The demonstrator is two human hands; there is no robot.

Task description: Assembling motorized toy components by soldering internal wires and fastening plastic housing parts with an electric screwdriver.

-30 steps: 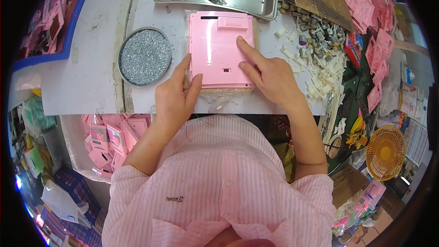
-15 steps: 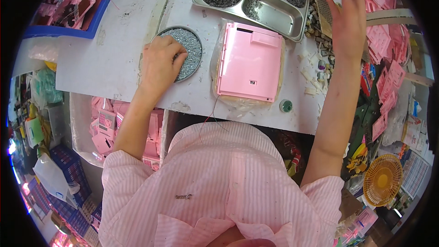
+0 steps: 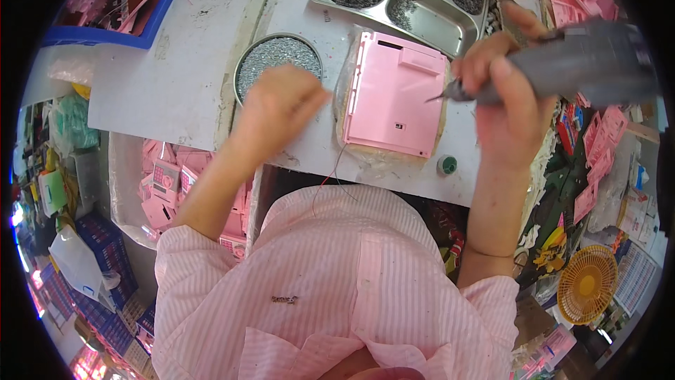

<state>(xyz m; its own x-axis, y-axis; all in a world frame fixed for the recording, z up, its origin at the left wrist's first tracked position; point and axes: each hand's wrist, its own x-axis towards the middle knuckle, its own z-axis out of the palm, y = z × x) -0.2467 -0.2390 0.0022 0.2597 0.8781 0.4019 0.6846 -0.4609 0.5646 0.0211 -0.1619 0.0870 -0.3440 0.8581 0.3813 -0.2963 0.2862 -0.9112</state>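
My right hand (image 3: 517, 92) is wrapped round a dark grey electric screwdriver (image 3: 587, 60), its thin bit pointing left over the edge of a pink plastic casing (image 3: 394, 99). The casing lies flat on a padded, film-wrapped support, with thin wires trailing from its lower left corner. My left hand (image 3: 281, 106) is blurred, fingers drawn together, at the near right side of a round dish (image 3: 249, 71) of small silvery screws. Whatever its fingertips hold, if anything, is too small and smeared to make out.
A steel compartment tray (image 3: 436, 21) holding dark screws stands at the back. A small green-topped jar (image 3: 446, 165) sits near the front edge. Pink parts fill a blue-rimmed bin (image 3: 158, 11) at far left and a box (image 3: 130, 197) below the table. More pink pieces (image 3: 601, 148) lie at right.
My right hand has taken hold of the screwdriver and brought it down towards the casing. My left hand has moved from the screws towards the right.
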